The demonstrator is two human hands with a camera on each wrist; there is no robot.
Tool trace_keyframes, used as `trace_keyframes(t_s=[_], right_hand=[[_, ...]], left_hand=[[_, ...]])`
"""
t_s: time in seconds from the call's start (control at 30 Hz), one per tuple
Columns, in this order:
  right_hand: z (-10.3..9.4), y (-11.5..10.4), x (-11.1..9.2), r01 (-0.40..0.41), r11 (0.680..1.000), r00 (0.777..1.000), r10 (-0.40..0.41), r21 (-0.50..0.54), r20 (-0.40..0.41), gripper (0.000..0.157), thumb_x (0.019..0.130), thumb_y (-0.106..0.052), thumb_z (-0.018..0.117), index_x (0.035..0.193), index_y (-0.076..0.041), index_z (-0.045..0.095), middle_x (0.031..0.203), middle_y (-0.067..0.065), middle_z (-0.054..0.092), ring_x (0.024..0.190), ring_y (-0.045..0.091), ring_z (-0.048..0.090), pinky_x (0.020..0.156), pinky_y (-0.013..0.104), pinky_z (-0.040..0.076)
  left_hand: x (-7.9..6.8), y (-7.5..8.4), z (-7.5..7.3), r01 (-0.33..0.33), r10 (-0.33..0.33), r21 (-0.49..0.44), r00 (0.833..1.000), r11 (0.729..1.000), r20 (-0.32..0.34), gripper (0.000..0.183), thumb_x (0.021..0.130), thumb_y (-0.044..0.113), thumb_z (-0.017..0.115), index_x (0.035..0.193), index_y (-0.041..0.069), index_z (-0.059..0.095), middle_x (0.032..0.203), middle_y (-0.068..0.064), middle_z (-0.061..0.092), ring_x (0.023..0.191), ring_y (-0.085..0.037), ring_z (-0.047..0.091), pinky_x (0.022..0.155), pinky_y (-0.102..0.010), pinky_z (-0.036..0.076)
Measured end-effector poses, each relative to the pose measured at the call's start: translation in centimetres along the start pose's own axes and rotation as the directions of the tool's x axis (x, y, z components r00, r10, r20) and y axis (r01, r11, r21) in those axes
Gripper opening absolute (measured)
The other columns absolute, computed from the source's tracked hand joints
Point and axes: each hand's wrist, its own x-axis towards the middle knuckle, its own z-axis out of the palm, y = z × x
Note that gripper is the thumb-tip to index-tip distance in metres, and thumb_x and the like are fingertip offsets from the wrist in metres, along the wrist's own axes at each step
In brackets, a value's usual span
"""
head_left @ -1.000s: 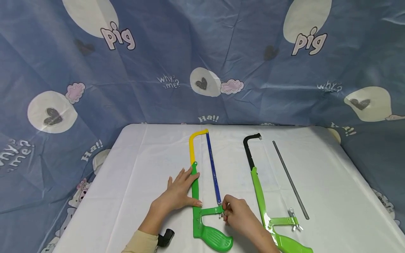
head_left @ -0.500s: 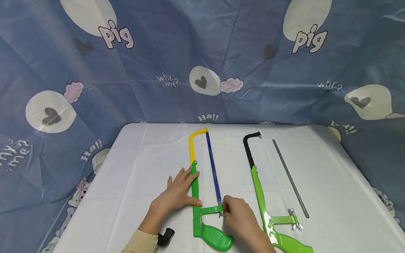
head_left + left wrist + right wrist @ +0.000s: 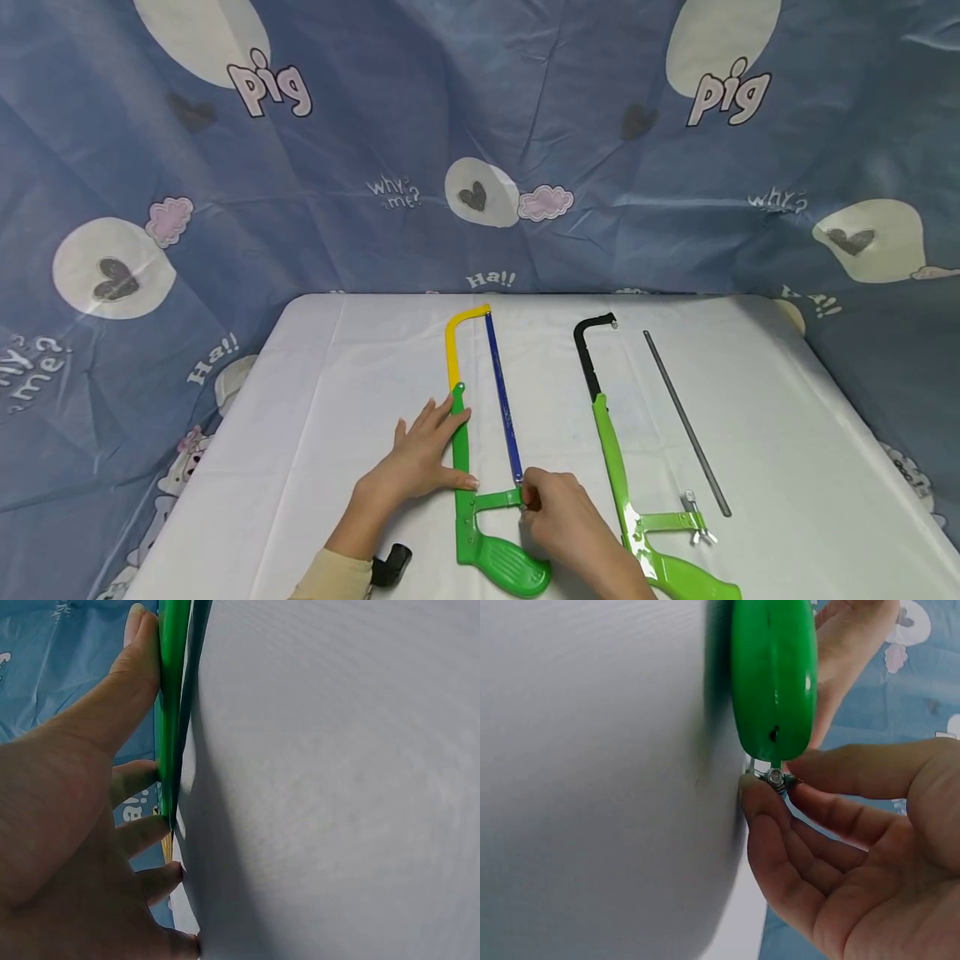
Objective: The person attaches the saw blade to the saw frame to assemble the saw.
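Note:
A hacksaw with a green frame and handle, a yellow front arm and a blue blade lies on the white-covered table. My left hand rests on its green frame, fingers spread, thumb and index finger across it. In the left wrist view the thumb lies against the green bar. My right hand pinches the wing nut at the end of the frame's short cross arm, beyond the handle in the right wrist view. From the head, fingers hide the nut.
To the right lies a second hacksaw, light green with a black front arm and its own wing nut. Beside it is a loose grey blade. A black object sits by the left wrist. Blue printed cloth hangs behind.
My right fingers have shifted around the wing nut, which showed below them earlier and is now covered in the head view. The left hand stays on the frame.

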Motion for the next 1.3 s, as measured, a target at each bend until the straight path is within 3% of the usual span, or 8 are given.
trace_keyframes(t_s=[0.77,1.13,1.3], right_hand=[[-0.06,0.8,0.42,-0.025,0.998,0.999,0.026,0.054,-0.02,0.02,0.084,0.004,0.059,0.071,-0.011,0.057,0.059,-0.007,0.05,0.053,0.006,0.043,0.046,0.02,0.036],[0.35,0.44,0.33,-0.001,0.994,0.997,-0.008,-0.113,-0.078,0.026,0.081,0.005,0.062,0.067,-0.015,0.054,0.06,-0.007,0.048,0.055,0.008,0.041,0.049,0.022,0.034],[0.42,0.25,0.31,0.023,0.994,0.996,-0.031,-0.108,-0.079,0.027,0.077,0.01,0.061,0.068,-0.014,0.055,0.061,-0.008,0.051,0.056,0.007,0.042,0.051,0.021,0.035]], left_hand=[[0.08,0.33,-0.25,-0.004,0.004,0.009,1.0,1.0,-0.005,0.104,0.064,0.057,0.086,0.152,0.022,0.042,0.166,-0.011,0.024,0.154,-0.041,0.015,0.112,-0.078,0.01],[-0.09,0.32,-0.31,0.001,-0.001,0.008,1.0,1.0,-0.007,0.104,0.065,0.056,0.086,0.152,0.022,0.042,0.165,-0.01,0.024,0.154,-0.041,0.016,0.112,-0.078,0.01],[-0.16,0.26,-0.21,0.004,-0.004,0.0,1.0,1.0,-0.004,0.104,0.065,0.056,0.086,0.152,0.022,0.041,0.166,-0.01,0.024,0.154,-0.041,0.015,0.112,-0.078,0.009]])
